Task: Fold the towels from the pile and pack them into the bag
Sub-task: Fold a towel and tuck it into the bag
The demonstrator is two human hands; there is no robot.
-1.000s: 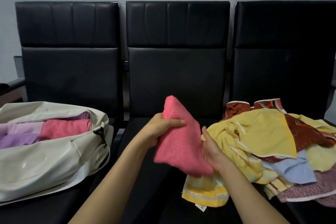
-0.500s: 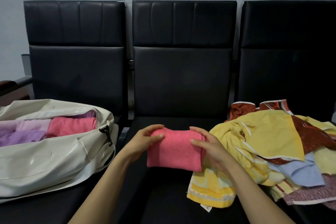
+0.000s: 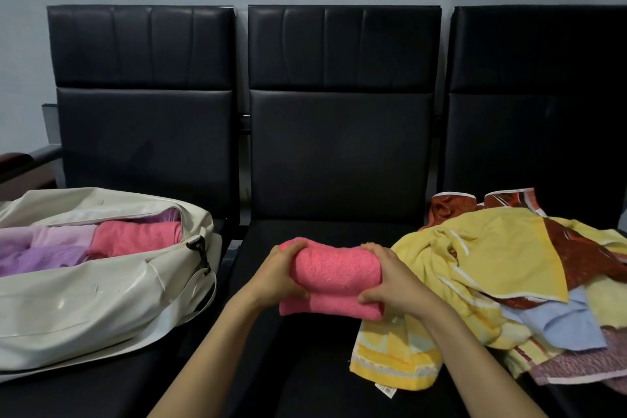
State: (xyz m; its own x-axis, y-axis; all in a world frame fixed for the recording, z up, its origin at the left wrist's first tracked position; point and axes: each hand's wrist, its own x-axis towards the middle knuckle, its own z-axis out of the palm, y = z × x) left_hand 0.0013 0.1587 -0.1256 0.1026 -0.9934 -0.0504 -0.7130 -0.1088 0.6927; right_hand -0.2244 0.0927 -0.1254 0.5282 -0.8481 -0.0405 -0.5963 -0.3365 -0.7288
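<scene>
A folded pink towel [image 3: 334, 276] is held over the middle black seat. My left hand [image 3: 280, 276] grips its left end and my right hand [image 3: 390, 282] grips its right end, fingers curled round the fold. On the left seat lies an open cream bag [image 3: 101, 299] holding folded pink, lilac and purple towels [image 3: 135, 237]. The loose pile of towels [image 3: 515, 268] covers the right seat: yellow, rust-red, light blue and mauve pieces.
Three black padded seats [image 3: 342, 153] stand in a row against a pale wall. A yellow striped towel [image 3: 397, 356] hangs off the pile onto the middle seat's right edge. An armrest [image 3: 20, 163] juts out at far left.
The pink towel went from hanging unfolded between my hands to a compact fold. Both hands now clasp its ends, lower over the middle seat.
</scene>
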